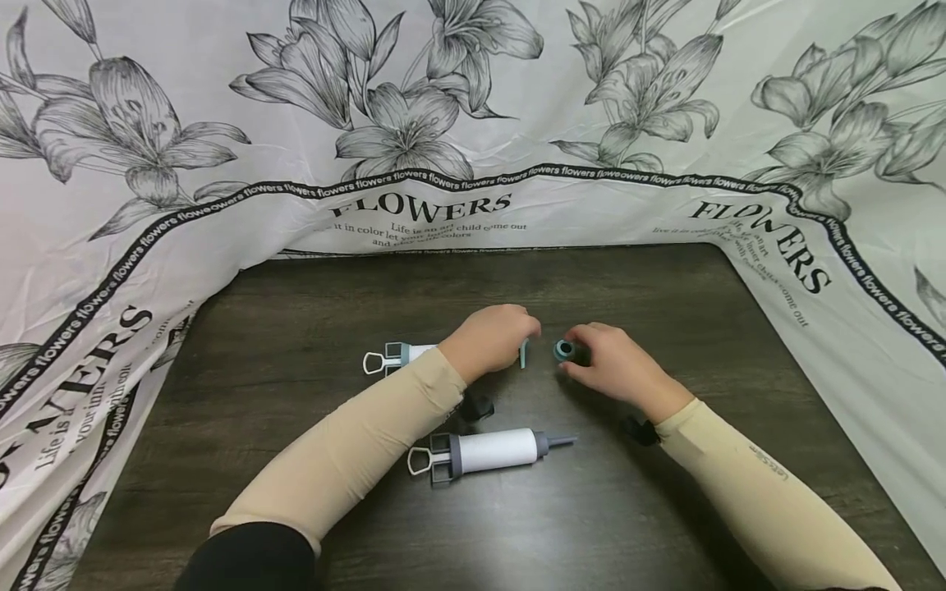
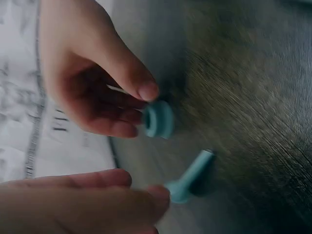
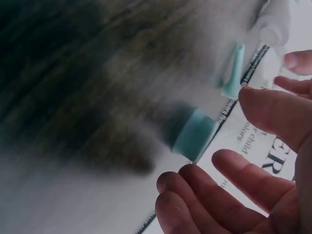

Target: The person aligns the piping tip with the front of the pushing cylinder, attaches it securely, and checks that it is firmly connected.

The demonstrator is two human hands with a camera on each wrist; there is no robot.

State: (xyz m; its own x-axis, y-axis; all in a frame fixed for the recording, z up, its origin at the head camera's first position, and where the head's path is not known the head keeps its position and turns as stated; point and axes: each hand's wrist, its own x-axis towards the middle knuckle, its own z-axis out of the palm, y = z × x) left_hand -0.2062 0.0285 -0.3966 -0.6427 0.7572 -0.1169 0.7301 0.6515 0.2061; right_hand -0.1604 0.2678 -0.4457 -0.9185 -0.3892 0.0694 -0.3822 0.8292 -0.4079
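Two small teal parts lie on the dark table between the hands: a tapered nozzle [image 1: 523,355] and a ring-shaped cap [image 1: 564,350]. My left hand [image 1: 486,341] is over the nozzle; in the left wrist view its fingertips overlap the wide end. My right hand [image 1: 617,367] is beside the cap, thumb and fingers spread around it. A gap shows between those fingers and the cap [image 3: 195,134] in the right wrist view. Behind the left forearm, a white syringe-like tube [image 1: 420,351] with teal fittings and a loop handle is partly hidden.
A second white syringe-like tube [image 1: 497,451], with grey fittings and a grey nozzle, lies nearer the front. Dark wrist straps are on both arms. A white flower-printed cloth [image 1: 443,217] rises along the table's back and sides.
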